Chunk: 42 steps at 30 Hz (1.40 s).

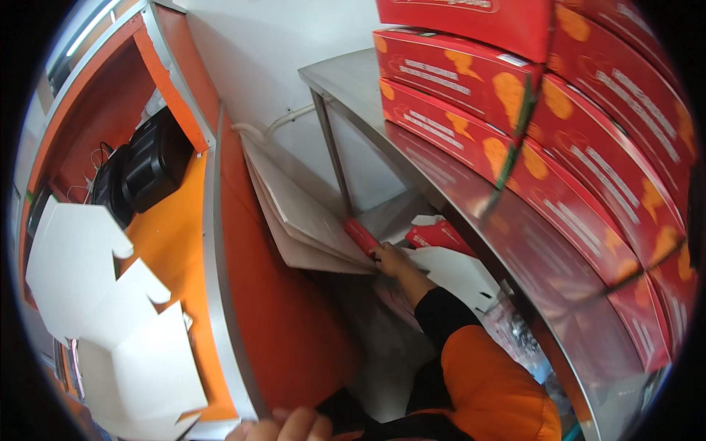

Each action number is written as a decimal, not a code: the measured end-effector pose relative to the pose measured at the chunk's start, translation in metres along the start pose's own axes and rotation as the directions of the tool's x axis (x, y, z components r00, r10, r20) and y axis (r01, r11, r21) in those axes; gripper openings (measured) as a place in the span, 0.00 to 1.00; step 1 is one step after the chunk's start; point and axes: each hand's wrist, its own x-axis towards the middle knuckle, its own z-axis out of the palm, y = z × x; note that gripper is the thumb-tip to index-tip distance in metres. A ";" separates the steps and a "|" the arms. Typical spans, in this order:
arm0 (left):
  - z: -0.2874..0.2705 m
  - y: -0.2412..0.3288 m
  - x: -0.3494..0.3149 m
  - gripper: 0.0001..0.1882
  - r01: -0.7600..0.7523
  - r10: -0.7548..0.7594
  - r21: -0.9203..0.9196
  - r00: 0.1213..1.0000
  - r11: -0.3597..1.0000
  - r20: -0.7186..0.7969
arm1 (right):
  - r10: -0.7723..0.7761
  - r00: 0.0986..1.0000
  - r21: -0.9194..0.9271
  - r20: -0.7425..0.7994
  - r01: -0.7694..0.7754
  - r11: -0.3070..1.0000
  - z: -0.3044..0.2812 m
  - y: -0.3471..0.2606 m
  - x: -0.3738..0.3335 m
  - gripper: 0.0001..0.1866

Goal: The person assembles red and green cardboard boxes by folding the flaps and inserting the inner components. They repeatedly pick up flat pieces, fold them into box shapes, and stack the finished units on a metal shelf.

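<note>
My right hand [394, 260] reaches down into the gap between the orange counter and the steel table. Its fingers are closed at the red edge of a flattened cardboard box [360, 237], beside pale flat cardboard sheets [298, 202] leaning on the counter's side. At the bottom edge my left hand [283, 426] shows only curled fingers near the counter's metal rim; whatever they may hold is hidden. An opened white cardboard box [121, 331] lies unfolded on the orange counter [209, 353].
Red printed boxes [471, 121] are stacked on the steel table [507, 213] to the right. Under it lie more red and white cardboard [441, 237] and clear plastic packets [518, 334]. Black devices [156, 158] with cables sit at the counter's back. A pipe [290, 116] runs along the wall.
</note>
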 end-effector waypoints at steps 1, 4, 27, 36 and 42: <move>0.016 0.001 -0.010 0.06 -0.018 0.046 0.150 0.981 0.989 -0.187 | -0.033 0.999 -0.040 -0.003 0.033 0.999 0.008 -0.003 0.009 0.24; 0.020 -0.003 -0.016 0.05 -0.028 0.038 0.096 0.995 0.995 -0.097 | -0.050 0.999 -0.201 -0.021 0.045 0.978 0.027 0.000 0.037 0.20; 0.012 0.000 -0.034 0.03 0.003 -0.009 0.075 0.997 0.997 0.078 | 0.429 0.783 0.862 -0.450 0.256 0.437 0.006 -0.026 0.029 0.21; 0.012 -0.012 -0.028 0.09 -0.058 0.055 -0.077 0.998 0.995 -0.037 | -0.229 0.954 0.801 0.193 -0.288 -0.525 -0.045 -0.072 -0.267 0.39; 0.035 0.004 -0.014 0.05 0.000 -0.028 -0.083 0.943 0.997 -0.333 | -0.291 0.929 0.706 0.230 -0.365 -0.607 -0.057 -0.052 -0.385 0.41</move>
